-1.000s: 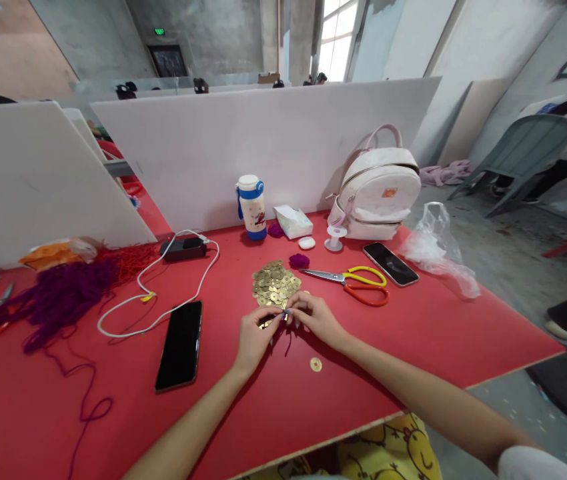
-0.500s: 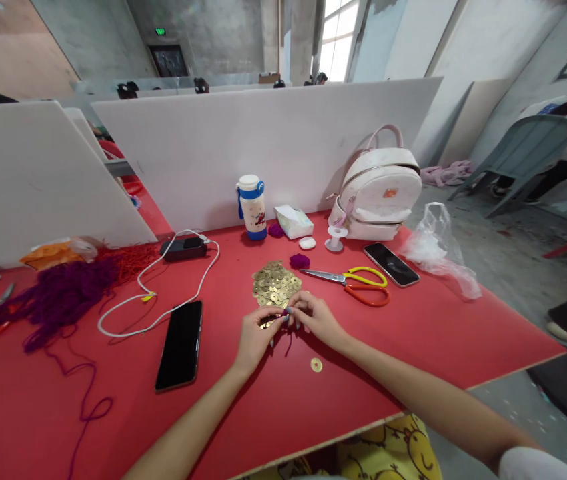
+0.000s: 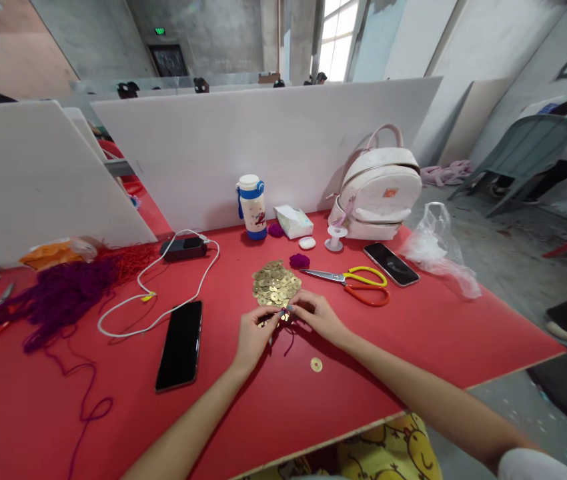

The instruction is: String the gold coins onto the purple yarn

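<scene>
My left hand (image 3: 255,337) and my right hand (image 3: 319,320) meet at the near edge of a pile of brass coins (image 3: 276,283). Both pinch a short purple cord (image 3: 291,343), whose loose end hangs toward me. Fingers hide most of the cord, and whether a coin is strung on it I cannot tell. A single holed coin (image 3: 316,365) lies on the red table just below my right hand. Beyond the pile are a small purple yarn ball (image 3: 299,261) and scissors (image 3: 346,279) with yellow and red handles.
A phone (image 3: 179,347), a white cable (image 3: 158,327) and tangled purple yarn (image 3: 66,293) lie to the left. At the back stand a bottle (image 3: 252,207), a tissue pack (image 3: 293,221), a spool (image 3: 335,238) and a white backpack (image 3: 381,190). Another phone (image 3: 391,264) and a plastic bag (image 3: 438,253) are on the right.
My fingertips have shifted slightly and drawn a little apart at the cord. The cord's loose end now curves more to the right. Everything else stays put.
</scene>
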`<state>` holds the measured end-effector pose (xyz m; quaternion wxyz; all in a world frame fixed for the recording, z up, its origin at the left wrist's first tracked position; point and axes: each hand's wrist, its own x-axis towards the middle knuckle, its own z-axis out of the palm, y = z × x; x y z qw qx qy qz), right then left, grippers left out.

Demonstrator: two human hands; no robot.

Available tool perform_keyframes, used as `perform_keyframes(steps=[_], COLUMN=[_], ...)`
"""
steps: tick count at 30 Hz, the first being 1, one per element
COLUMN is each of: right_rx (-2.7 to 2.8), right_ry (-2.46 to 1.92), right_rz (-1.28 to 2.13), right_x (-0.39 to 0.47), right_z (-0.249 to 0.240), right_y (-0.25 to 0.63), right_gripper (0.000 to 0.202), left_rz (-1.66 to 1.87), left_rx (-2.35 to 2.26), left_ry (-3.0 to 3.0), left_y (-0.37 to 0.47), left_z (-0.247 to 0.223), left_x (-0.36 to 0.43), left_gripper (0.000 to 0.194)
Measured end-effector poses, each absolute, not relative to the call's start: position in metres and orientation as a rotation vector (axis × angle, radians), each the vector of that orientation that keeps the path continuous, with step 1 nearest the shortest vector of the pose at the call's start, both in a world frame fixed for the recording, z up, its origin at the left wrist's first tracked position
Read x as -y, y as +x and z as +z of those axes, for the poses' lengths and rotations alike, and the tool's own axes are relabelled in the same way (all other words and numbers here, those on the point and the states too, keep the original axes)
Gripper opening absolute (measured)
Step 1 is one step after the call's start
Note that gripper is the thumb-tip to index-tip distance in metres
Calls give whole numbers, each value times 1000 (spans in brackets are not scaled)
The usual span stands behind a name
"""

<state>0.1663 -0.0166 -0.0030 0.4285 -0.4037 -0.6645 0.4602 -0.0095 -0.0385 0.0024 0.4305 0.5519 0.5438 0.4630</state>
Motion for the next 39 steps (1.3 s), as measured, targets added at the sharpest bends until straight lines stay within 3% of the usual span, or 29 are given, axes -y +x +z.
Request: perform_keyframes(steps=[10,39], right_rx=[1655,1697], right_ry=[-1005,-935], right_rz=[1118,1038], right_x=[18,16], right_z=[1,0], right_y=[166,170], right_gripper=[3,10], left_rz=[1133,1124], left_rx=[-1367,-1255], left_ry=[1374,1396], left_y=[-10,-9], left_z=[3,2], left_x=[40,41], left_gripper=[14,12])
